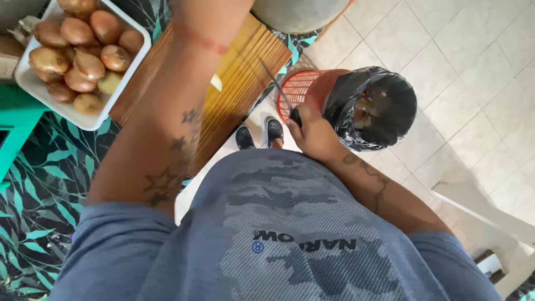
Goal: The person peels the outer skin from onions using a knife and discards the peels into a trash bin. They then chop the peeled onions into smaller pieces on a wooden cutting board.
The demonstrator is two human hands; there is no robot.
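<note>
So the person's right hand [315, 134] is sitting just right of the frame's middle, and its grip is closed around the dark handle of a kitchen knife [277, 88]. The blade is running up and to the left from the fist, long axis on a diagonal, with the tip hanging over the right edge of the wooden cutting board [245, 83]. Just right of that hand, the red basket [304, 89] lined with a black trash bag [384, 106] is standing on the tiled floor [473, 67].

The left arm is stretching up past the top edge, so the hand itself is out of view and there's no telling what it's doing. The white tray of onions [83, 56] is lying in the upper left of the frame on the surface, well apart from the knife, with the board between them. That makes the left arm the nearer one to the onions.
</note>
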